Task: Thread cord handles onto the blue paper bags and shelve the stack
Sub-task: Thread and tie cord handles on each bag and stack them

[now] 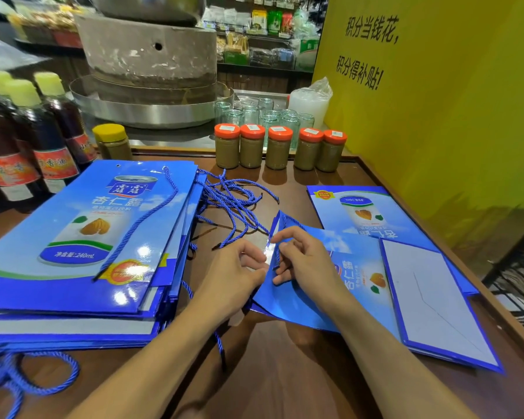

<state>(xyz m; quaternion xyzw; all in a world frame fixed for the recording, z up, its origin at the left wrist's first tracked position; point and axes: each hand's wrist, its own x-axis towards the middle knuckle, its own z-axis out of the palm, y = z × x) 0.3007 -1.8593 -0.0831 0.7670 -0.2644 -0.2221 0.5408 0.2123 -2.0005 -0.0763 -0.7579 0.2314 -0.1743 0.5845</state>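
Note:
A flat blue paper bag (354, 276) lies in front of me, its top edge lifted towards the table's middle. My left hand (233, 273) pinches that raised edge. My right hand (303, 255) rests on the bag and pinches the black tip of a blue cord (276, 261) at the bag's edge. A tangle of loose blue cords (233, 201) lies just beyond my hands. On the left sits a thick stack of blue bags (82, 237) with a cord draped over its top. Another flat blue bag (363, 213) lies at the right rear.
Orange-lidded jars (279, 149) line the table's far edge, with empty glass jars (266, 116) behind them. Dark bottles (37, 137) stand at the left. A stone mill (149, 55) rises behind. A yellow wall (436, 116) borders the right. More cord (15, 373) hangs at the near left.

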